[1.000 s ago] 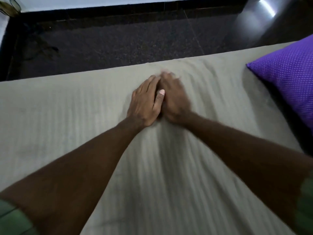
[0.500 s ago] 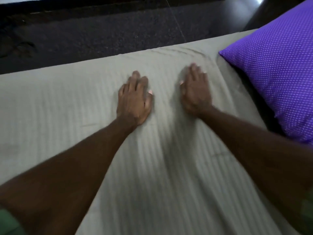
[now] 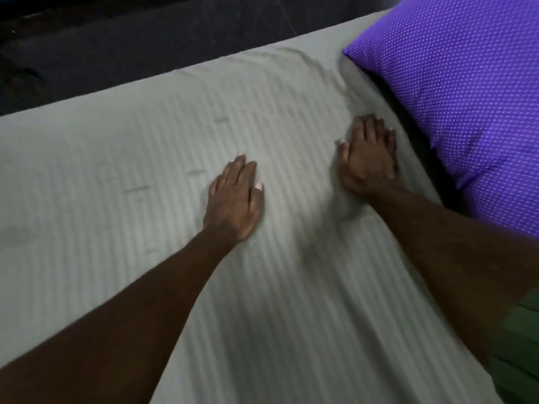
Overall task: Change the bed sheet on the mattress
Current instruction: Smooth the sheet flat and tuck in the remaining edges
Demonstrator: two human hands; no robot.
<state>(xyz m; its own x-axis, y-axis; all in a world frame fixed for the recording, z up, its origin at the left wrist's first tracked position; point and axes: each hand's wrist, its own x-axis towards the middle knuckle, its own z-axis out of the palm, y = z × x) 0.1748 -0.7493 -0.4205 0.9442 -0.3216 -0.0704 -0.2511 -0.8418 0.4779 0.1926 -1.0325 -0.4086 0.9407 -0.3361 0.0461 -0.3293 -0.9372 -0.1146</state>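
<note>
A pale grey-green striped bed sheet (image 3: 116, 176) lies spread over the mattress and fills most of the view. My left hand (image 3: 233, 202) rests flat on it near the middle, fingers straight and together. My right hand (image 3: 367, 158) presses flat on the sheet further right, close to the purple pillow. Small wrinkles (image 3: 315, 65) run across the sheet near the far edge, beyond my right hand. Neither hand holds anything.
A purple pillow with white dots (image 3: 466, 91) lies at the right end of the bed, just beside my right hand. Dark floor (image 3: 145, 45) runs along the far side of the mattress. A green garment (image 3: 522, 339) shows at the lower right.
My hands were together at the middle of the sheet and have slid apart. The right hand has swept right toward the pillow, the left has drawn back slightly.
</note>
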